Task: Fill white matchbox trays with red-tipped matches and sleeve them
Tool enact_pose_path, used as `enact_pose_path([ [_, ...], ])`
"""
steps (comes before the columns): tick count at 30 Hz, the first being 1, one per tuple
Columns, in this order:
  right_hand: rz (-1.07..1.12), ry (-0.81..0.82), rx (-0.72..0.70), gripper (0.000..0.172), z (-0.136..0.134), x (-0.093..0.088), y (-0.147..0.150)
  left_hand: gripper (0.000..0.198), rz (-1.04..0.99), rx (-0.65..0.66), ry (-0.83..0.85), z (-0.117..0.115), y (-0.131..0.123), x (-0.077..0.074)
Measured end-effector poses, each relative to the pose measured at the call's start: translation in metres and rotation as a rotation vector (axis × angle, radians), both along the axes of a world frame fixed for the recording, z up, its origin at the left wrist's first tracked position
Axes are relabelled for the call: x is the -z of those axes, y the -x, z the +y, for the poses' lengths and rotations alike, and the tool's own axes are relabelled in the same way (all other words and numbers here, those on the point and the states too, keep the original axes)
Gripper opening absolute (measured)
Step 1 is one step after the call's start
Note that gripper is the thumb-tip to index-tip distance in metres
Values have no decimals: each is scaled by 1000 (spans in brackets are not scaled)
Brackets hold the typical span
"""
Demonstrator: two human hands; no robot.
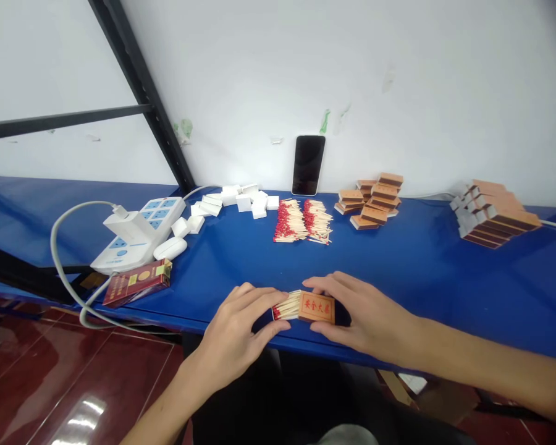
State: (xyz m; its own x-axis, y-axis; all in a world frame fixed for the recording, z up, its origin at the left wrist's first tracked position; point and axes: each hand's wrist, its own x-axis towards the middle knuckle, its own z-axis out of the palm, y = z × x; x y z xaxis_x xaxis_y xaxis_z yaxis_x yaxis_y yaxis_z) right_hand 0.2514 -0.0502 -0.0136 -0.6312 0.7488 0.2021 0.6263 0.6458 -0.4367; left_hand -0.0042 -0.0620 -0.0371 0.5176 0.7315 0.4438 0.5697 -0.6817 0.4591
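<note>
Near the front edge of the blue table, a matchbox lies partly slid open between my hands. Its orange sleeve (pixel 317 308) with red lettering is gripped by my right hand (pixel 352 309), thumb at the near side and fingers at the far side. Out of the sleeve's left end sticks the matchbox tray (pixel 287 305), full of red-tipped matches. My left hand (pixel 241 324) pinches that tray between thumb and fingers. Beyond the hands, two piles of loose matches (pixel 290 221) lie side by side, red heads to the left.
Orange matchboxes (pixel 374 201) are heaped behind right, with a larger stack (pixel 498 213) farther right. White empty-looking trays (pixel 231 196) lie back left. A phone (pixel 308 165) leans on the wall. At left are a power strip (pixel 143 232), its cable and a red cigarette pack (pixel 136 283).
</note>
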Motion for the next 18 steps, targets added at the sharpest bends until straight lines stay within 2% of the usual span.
enact_pose_path([
  [7, 76, 125, -108, 38, 20, -4, -12, 29, 9, 28, 34, -2, 3, 1],
  [10, 137, 128, -178, 35, 20, 0, -2, 44, -13, 28, 79, -1, 4, 1],
  [13, 141, 91, -244, 35, 19, 3, 16, 61, -53, 19, 152, 0, 5, -1],
  [18, 118, -30, -270, 35, 19, 5, 34, 61, -55, -2, 166, 1, 10, -3],
])
